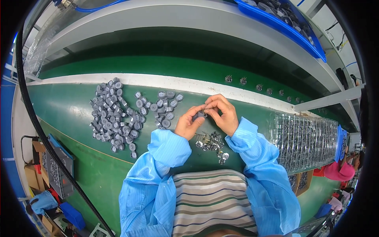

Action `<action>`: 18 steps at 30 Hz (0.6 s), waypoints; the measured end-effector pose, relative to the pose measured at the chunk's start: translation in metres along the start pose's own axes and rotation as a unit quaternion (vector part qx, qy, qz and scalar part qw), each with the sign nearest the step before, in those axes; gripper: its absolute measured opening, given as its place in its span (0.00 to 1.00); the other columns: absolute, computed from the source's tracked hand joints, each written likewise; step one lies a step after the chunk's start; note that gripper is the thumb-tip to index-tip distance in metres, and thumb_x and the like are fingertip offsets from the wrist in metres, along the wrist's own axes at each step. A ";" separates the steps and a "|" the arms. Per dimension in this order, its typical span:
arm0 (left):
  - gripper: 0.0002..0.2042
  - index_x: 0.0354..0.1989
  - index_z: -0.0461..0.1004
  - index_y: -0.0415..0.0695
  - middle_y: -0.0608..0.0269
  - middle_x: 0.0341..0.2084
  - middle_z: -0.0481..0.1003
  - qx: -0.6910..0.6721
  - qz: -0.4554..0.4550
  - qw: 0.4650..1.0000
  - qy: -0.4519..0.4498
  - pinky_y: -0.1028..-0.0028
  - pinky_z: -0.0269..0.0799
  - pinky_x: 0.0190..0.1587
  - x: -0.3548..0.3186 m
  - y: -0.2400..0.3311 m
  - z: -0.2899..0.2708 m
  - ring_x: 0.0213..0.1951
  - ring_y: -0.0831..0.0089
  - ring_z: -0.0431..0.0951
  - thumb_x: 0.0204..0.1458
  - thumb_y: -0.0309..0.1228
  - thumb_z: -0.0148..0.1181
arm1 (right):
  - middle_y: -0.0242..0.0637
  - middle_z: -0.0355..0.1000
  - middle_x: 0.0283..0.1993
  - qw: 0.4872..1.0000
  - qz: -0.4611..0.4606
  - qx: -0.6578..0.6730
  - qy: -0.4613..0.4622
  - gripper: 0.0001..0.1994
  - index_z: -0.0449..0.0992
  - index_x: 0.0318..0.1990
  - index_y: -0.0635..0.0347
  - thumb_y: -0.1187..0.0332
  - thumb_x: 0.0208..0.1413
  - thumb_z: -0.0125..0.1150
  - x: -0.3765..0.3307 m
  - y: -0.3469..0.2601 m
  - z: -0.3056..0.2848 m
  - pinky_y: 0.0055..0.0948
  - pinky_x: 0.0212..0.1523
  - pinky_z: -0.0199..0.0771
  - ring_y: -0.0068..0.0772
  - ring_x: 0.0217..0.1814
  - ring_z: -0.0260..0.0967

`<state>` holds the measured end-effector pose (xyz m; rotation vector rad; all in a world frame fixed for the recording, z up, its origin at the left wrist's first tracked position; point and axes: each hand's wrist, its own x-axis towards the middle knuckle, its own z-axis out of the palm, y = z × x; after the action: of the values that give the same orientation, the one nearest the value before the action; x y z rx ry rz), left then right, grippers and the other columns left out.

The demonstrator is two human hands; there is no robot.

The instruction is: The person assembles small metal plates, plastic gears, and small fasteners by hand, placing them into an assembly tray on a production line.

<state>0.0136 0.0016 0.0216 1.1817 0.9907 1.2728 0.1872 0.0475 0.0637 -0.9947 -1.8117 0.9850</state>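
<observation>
Both hands meet over the middle of the scene, each grip narrow and pinched on one small dark grey round part (200,114): the left hand (188,124) holds it from seven o'clock with thumb and forefinger, and the right hand (223,114) closes on it from three o'clock, fingertips touching those of the left. That part sits just above the tabletop, between the two thumbs.

From largest to smallest, the surroundings run so. A broad green tabletop (79,114) carries everything and curves across the view, edged at twelve o'clock by a white strip (158,82). At three o'clock from the hands stands a clear plastic tray with many small cells (304,140), well apart from the right hand. At nine o'clock lies a wide heap of grey round plastic caps (112,114), loose and overlapping, with a thinner scatter of them reaching toward the left hand and stopping just beside it. At six o'clock, directly under the wrists, lies a small cluster of shiny metal pieces (211,144), some with thin wire legs. Along the white strip at one o'clock, a row of small grey parts (242,80) sits spaced apart. Light blue sleeves (166,158) cover both forearms.
</observation>
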 end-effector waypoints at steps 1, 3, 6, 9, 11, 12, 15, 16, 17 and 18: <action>0.19 0.55 0.75 0.37 0.65 0.47 0.75 -0.020 -0.032 0.999 -0.016 0.79 0.71 0.51 0.002 -0.003 -0.005 0.49 0.76 0.76 0.55 0.14 0.61 | 0.37 0.75 0.46 1.000 -0.020 -0.003 0.007 0.06 0.78 0.36 0.66 0.81 0.53 0.70 0.000 -0.001 0.000 0.22 0.34 0.70 0.20 0.34 0.68; 0.20 0.56 0.75 0.37 0.65 0.49 0.75 -0.038 -0.065 0.997 -0.031 0.79 0.71 0.53 0.002 -0.002 -0.006 0.51 0.75 0.75 0.54 0.13 0.61 | 0.36 0.75 0.46 0.999 -0.035 -0.008 -0.004 0.06 0.78 0.36 0.66 0.81 0.53 0.70 0.000 0.002 0.000 0.21 0.35 0.70 0.20 0.35 0.68; 0.20 0.52 0.78 0.39 0.61 0.46 0.78 0.011 -0.008 0.996 0.084 0.73 0.76 0.51 0.001 0.005 0.004 0.49 0.72 0.79 0.49 0.13 0.67 | 0.35 0.75 0.47 1.000 -0.007 0.022 -0.019 0.06 0.79 0.37 0.66 0.81 0.53 0.70 0.000 0.004 -0.003 0.21 0.37 0.70 0.20 0.37 0.68; 0.22 0.50 0.77 0.41 0.60 0.46 0.78 0.130 0.079 0.986 0.073 0.73 0.77 0.51 0.001 0.011 0.003 0.49 0.72 0.79 0.46 0.12 0.69 | 0.35 0.75 0.47 0.998 0.039 0.052 -0.015 0.06 0.80 0.37 0.65 0.80 0.53 0.70 0.001 0.001 -0.006 0.20 0.40 0.69 0.20 0.39 0.67; 0.23 0.51 0.74 0.40 0.59 0.50 0.75 0.087 0.047 0.994 0.042 0.73 0.74 0.57 0.000 0.003 0.001 0.53 0.71 0.77 0.45 0.08 0.67 | 0.34 0.75 0.46 0.998 0.043 0.047 -0.005 0.06 0.80 0.37 0.65 0.80 0.53 0.70 0.001 0.000 -0.005 0.20 0.42 0.69 0.20 0.39 0.67; 0.23 0.51 0.74 0.40 0.59 0.50 0.75 0.087 0.047 0.994 0.042 0.73 0.74 0.57 -0.001 -0.001 0.001 0.53 0.71 0.77 0.45 0.08 0.67 | 0.35 0.75 0.46 0.994 0.057 0.091 -0.009 0.06 0.80 0.37 0.65 0.80 0.53 0.70 -0.001 0.001 -0.004 0.21 0.42 0.68 0.21 0.40 0.67; 0.24 0.49 0.71 0.40 0.57 0.50 0.75 0.051 0.048 0.997 0.039 0.72 0.75 0.57 -0.002 -0.005 0.005 0.54 0.70 0.77 0.44 0.07 0.67 | 0.35 0.75 0.45 0.994 0.041 0.097 -0.001 0.06 0.80 0.36 0.63 0.78 0.52 0.72 -0.003 0.002 0.004 0.23 0.41 0.69 0.24 0.41 0.69; 0.23 0.47 0.70 0.40 0.57 0.50 0.75 0.012 0.031 0.998 0.047 0.72 0.75 0.57 -0.002 -0.004 0.006 0.54 0.70 0.77 0.44 0.06 0.66 | 0.34 0.76 0.44 0.998 0.010 0.058 0.010 0.06 0.81 0.36 0.62 0.76 0.52 0.73 -0.004 0.001 0.007 0.25 0.41 0.69 0.26 0.42 0.71; 0.23 0.45 0.69 0.40 0.56 0.49 0.75 -0.027 0.013 0.998 0.056 0.72 0.76 0.56 -0.003 -0.003 0.007 0.54 0.70 0.77 0.43 0.06 0.66 | 0.35 0.75 0.43 0.999 0.004 0.034 0.019 0.08 0.79 0.34 0.63 0.77 0.51 0.74 -0.004 0.000 0.008 0.28 0.41 0.71 0.29 0.42 0.72; 0.23 0.45 0.69 0.40 0.56 0.49 0.75 -0.027 0.013 0.998 0.056 0.72 0.76 0.56 -0.003 -0.004 0.007 0.54 0.70 0.77 0.43 0.06 0.66 | 0.35 0.75 0.43 0.999 0.004 0.034 0.019 0.08 0.79 0.34 0.63 0.77 0.51 0.74 -0.003 -0.001 0.008 0.28 0.41 0.71 0.29 0.42 0.72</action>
<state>0.0206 -0.0016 0.0188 1.0952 1.0189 1.3907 0.1807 0.0424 0.0605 -0.9731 -1.7329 1.0198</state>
